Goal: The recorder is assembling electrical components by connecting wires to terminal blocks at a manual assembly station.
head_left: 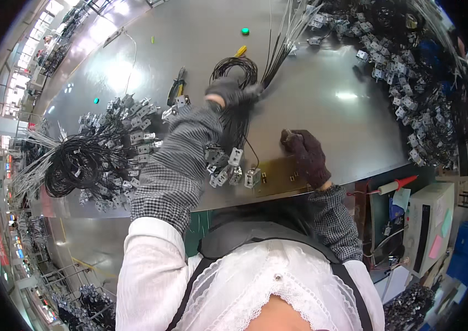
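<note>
My left hand [233, 92], in a dark glove and slightly blurred, is closed round a bundle of black cables [238, 124] in the middle of the metal table. Above the hand the bundle loops into a coil, and a sheaf of loose cable ends [278, 58] runs up and away to the right. Small metal connectors [235, 158] hang at the bundle's near end. My right hand [307, 156], in a dark maroon glove, is closed near the table's front edge, right of those connectors. Whatever its fingers may hold is hidden.
Yellow-handled pliers [176, 87] lie left of the coil. A heap of cables with connectors [107, 149] covers the left side, and another pile [405, 83] lines the right edge. A green round object [245, 31] sits far back. A beige box [427, 226] stands beyond the front right edge.
</note>
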A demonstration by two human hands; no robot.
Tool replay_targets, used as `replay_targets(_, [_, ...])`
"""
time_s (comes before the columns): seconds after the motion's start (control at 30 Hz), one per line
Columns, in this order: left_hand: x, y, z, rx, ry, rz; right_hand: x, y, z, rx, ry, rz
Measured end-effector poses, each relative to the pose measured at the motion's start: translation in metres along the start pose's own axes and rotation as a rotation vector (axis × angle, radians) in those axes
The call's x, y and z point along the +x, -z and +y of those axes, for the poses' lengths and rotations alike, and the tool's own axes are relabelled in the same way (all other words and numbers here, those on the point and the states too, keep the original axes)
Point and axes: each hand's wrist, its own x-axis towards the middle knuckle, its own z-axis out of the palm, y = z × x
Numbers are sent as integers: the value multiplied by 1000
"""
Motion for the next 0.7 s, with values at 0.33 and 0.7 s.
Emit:
replay_targets(0.33, [35,85,-173,328,221,-13,-23,-16,-34,504,-230,-55])
replay_targets(0.7, [54,52,-271,116,-8,549,-19,-20,-39,287,196,-67])
